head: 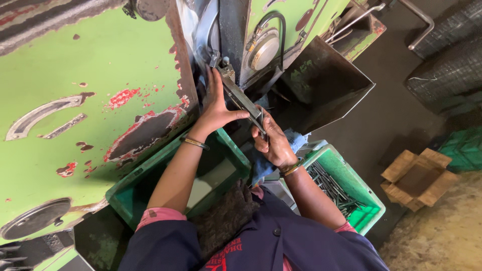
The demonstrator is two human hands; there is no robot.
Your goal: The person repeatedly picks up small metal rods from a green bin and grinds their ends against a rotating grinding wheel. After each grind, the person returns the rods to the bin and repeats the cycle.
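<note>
A long grey metal bar (241, 98) slants from a slot in the green machine (100, 85) down towards me. My left hand (216, 103) rests flat against the bar's upper part near the slot, fingers stretched upward, thumb hooked under the bar. Lower down, my right hand (271, 140) is wrapped around the bar's near end. Both wrists carry metal bangles. A blue cloth (296, 140) lies just beyond my right hand.
A green plastic crate (135, 188) sits under my left arm. Another green crate (364, 193) at the right holds several thin dark metal rods. A dark metal chute (321, 83) juts from the machine. An open cardboard box (419, 178) lies on the floor at right.
</note>
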